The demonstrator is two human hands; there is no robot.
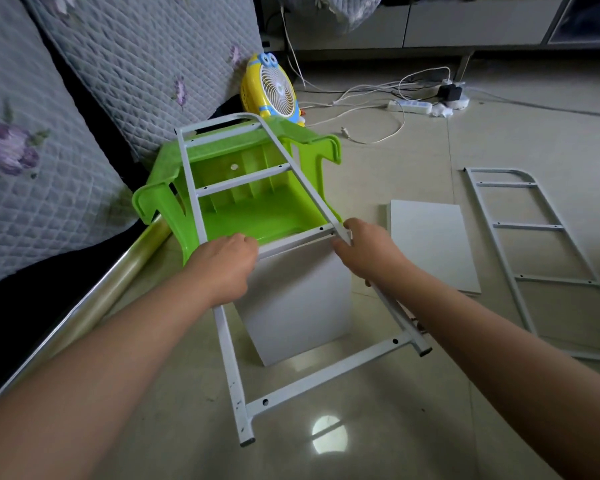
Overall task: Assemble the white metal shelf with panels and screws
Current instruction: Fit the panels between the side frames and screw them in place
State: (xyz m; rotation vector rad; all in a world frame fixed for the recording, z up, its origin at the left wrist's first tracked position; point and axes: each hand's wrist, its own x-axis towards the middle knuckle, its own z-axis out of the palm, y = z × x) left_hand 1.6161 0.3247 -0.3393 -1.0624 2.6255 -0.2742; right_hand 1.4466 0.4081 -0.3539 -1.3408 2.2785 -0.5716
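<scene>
Nearest the camera, the foot end of a white ladder-shaped side frame (321, 374) reaches past both wrists, its two capped feet and drilled bottom rung close to the floor (430, 427). Whether the feet touch the tiles cannot be told.

The left hand (222, 268) closes over the frame's left upright, fingers (248, 241) curled round the tube and wrapped tight. The right hand (368, 252) grips the right upright at the same height, its fingers folded under the tube with the thumb on top. Between the two hands runs a drilled cross rung, and a white panel (298, 299) hangs from just under that rung down toward the floor, its top edge meeting the rung. No screws can be made out.

Beyond the fingers the frame rises at a slant and leans on an overturned green plastic stool (229, 216), with the rounded top of the frame just past it. To the right of the right hand a second white panel (433, 244) lies flat on the floor, and farther right a second side frame (534, 258) lies flat too.

The frame looks like thin steel tube: stiff, fairly light, smooth-painted and probably slippery, so holding both uprights beside a rung seems sound. The panel looks rigid and light but loose, likely to swing or drop until screwed on, so it seems best steadied along its edges.
</scene>
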